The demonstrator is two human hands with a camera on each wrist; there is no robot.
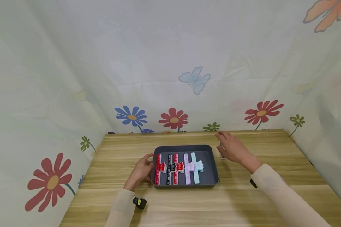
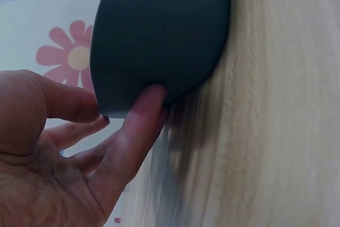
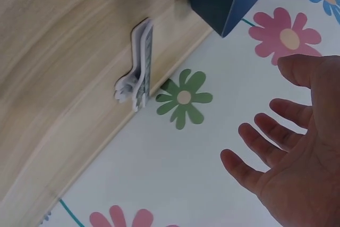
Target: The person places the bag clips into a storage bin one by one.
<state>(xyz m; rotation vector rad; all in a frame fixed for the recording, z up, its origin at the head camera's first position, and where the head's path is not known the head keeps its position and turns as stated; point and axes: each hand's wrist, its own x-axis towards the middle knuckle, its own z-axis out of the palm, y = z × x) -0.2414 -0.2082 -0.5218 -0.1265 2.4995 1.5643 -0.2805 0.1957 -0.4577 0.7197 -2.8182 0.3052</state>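
Left hand [image 1: 142,170] pinched the tray [image 1: 213,164] at its left rim; right hand [image 1: 235,148], fingers spread, hovered over what looked like a white clip [image 3: 139,66] near the table's [image 1: 272,195] far edge.

Light wood-grain table [image 1: 272,195], pushed up against the flowery backdrop. On it sits a dark grey tray [image 1: 213,164] roughly in the middle. Just right of the tray a white clip [image 3: 141,65] lies flat on the wood, near the back edge.
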